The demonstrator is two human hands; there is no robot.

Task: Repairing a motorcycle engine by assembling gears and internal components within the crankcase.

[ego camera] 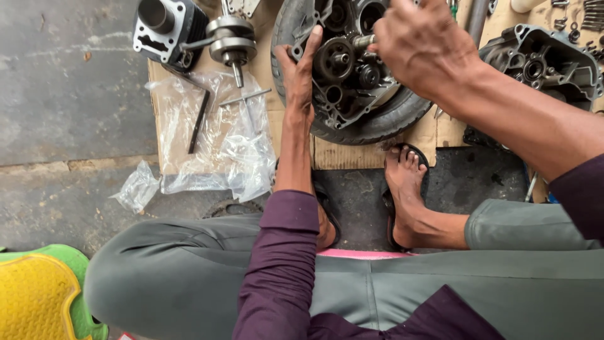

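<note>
A grey engine crankcase half (345, 94) with dark gears and shafts rests on a black tyre (390, 119) laid over cardboard. My left hand (299, 72) lies flat against the case's left edge, fingers stretched up along it, steadying it. My right hand (420, 44) is closed over the upper right of the gear cluster, fingers pinching a small metal shaft (363, 41). Part of the gears is hidden under that hand.
A finned cylinder (165, 26) and a crankshaft (231, 43) lie at the upper left, above a clear plastic sheet (220, 138) with a dark rod. Another crankcase half (547, 63) sits at the right. My sandalled feet (406, 182) rest below the tyre. A yellow-green stool (38, 296) is at lower left.
</note>
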